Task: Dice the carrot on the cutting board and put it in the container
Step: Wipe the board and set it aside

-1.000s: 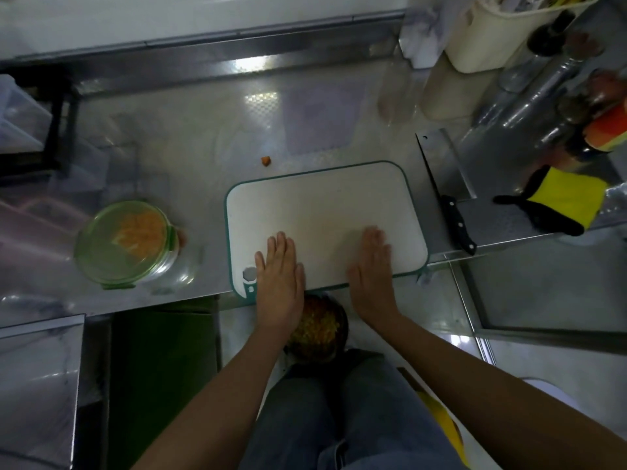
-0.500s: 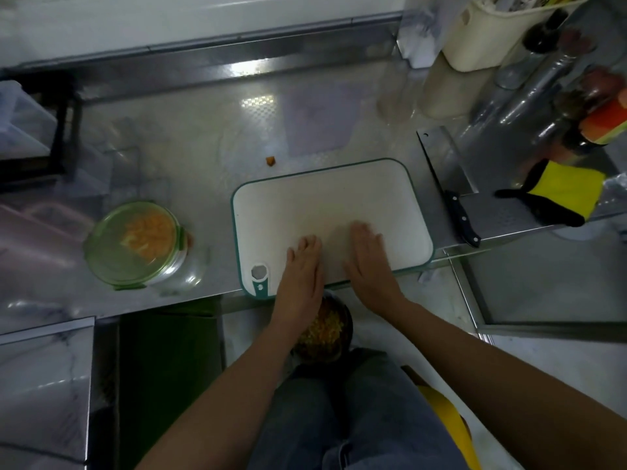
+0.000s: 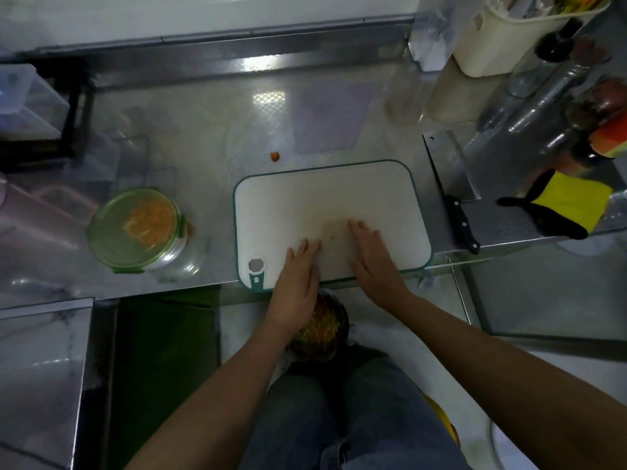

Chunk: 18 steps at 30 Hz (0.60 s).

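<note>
Bowl (image 3: 325, 334) partly hidden under left hand (image 3: 295, 293), utensil holder (image 3: 492, 42) cut by top edge, bottles (image 3: 549, 79) blurred at right edge

No legible text (labels blurred)

A white, teal-rimmed plastic cutting board (image 3: 325, 198) lies flat; left of it, a green-lidded round glass container (image 3: 110, 237) holds orange diced carrot (image 3: 149, 223).

Bare forearms and hands (image 3: 336, 266); blue denim jeans (image 3: 339, 418).
</note>
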{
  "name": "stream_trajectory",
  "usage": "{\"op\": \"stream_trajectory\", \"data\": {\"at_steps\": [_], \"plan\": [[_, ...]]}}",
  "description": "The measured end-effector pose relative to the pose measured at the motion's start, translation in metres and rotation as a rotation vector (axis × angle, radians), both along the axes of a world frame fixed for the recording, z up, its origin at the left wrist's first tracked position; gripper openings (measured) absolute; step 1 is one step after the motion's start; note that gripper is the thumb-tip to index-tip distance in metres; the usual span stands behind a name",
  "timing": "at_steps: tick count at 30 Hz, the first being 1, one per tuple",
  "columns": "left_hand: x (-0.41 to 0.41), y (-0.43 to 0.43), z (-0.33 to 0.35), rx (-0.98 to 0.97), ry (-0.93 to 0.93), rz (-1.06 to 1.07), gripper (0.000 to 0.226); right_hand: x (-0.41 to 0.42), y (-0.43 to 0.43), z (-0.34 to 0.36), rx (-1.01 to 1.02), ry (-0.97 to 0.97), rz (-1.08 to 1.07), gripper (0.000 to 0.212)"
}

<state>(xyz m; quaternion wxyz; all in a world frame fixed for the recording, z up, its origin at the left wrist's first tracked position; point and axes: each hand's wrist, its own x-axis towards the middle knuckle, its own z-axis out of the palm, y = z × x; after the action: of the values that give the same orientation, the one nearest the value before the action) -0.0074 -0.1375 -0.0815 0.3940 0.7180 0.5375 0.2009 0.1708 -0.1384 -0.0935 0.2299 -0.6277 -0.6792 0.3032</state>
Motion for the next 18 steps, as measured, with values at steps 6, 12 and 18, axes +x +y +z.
{"op": "stream_trajectory", "data": {"at_steps": [6, 12, 18], "plan": [[0.001, 0.0, 0.005, 0.017, -0.155, 0.227, 0.034, 0.007, 0.014, 0.011, -0.02, 0.093, 0.1, 0.054], [0.0, -0.006, 0.021, -0.398, -0.506, 0.496, 0.028, 0.015, 0.028, 0.014, -0.043, 0.064, 0.129, 0.052], [-0.004, -0.02, 0.001, -1.309, -0.687, 0.447, 0.05, 0.003, 0.026, 0.01, -0.11, 0.086, 0.304, 0.053]]}}
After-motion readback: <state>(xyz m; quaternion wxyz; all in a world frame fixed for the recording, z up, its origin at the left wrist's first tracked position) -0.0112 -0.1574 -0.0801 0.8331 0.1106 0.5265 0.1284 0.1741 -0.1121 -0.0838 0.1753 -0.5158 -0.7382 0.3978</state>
